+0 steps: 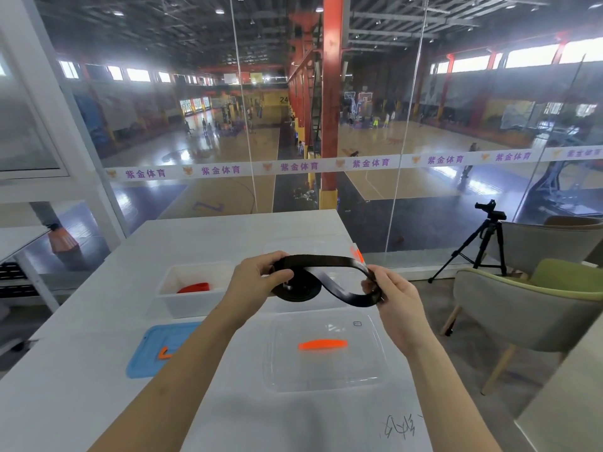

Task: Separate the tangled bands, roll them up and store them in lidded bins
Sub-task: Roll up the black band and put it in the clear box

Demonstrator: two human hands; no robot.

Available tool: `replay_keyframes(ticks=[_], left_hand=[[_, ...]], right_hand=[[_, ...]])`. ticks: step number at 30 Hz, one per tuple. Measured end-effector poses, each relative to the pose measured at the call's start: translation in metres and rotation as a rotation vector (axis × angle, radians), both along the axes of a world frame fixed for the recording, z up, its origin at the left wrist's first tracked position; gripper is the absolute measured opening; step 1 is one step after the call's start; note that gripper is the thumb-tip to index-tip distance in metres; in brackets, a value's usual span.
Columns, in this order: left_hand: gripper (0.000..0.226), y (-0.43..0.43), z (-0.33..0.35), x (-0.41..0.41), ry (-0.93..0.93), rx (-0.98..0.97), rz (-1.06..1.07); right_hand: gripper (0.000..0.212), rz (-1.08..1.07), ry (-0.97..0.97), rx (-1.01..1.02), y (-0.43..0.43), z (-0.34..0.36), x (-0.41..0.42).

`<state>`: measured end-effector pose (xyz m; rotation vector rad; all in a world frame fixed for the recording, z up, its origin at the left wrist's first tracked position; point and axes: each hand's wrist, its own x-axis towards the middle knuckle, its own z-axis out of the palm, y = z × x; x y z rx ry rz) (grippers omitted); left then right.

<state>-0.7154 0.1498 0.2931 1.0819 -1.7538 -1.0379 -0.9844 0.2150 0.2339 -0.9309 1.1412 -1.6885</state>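
A black band (326,261) hangs in the air between both hands, twisted into a figure-eight loop. My left hand (257,283) pinches its left end with thumb and fingers, and a curled part of the band sits under that hand. My right hand (396,296) grips the right end. Behind my left hand stands a white bin (169,300) with a rolled red band (193,287) inside. A clear bin (326,247) stands behind the black band, with an orange latch on its right edge.
A clear lid (365,363) with an orange handle lies on the white table (81,396) in front of me. A blue lid (153,350) with an orange clip lies at front left. A green-cushioned chair (528,308) and a tripod (479,246) stand to the right.
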Motion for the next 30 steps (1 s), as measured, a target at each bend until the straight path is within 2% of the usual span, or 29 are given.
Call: replay_keyframes(ticks=[3, 8, 14, 17, 22, 26, 30], left_hand=[[0.021, 0.001, 0.002, -0.002, -0.011, 0.026, -0.042], [0.019, 0.007, 0.004, -0.009, -0.141, -0.027, -0.095], [0.018, 0.014, 0.007, -0.017, -0.191, -0.068, -0.129], [0.019, 0.016, 0.011, -0.016, -0.182, -0.039, -0.169], [0.022, 0.014, 0.015, -0.014, -0.202, 0.006, -0.207], [0.024, 0.013, 0.012, -0.014, -0.189, 0.024, -0.191], [0.025, 0.015, 0.009, -0.017, -0.139, 0.070, -0.187]], right_hand=[[0.020, -0.062, 0.262, 0.004, 0.001, 0.003, 0.003], [0.021, -0.061, 0.491, -0.047, 0.003, 0.014, 0.018], [0.030, 0.114, 0.699, -0.120, 0.004, 0.021, 0.034], [0.027, 0.116, 0.703, -0.113, 0.002, 0.021, 0.034], [0.023, 0.125, 0.568, -0.086, 0.002, 0.022, 0.028], [0.025, 0.105, 0.628, -0.099, 0.000, 0.019, 0.028], [0.026, 0.114, 0.562, -0.066, -0.001, 0.015, 0.025]])
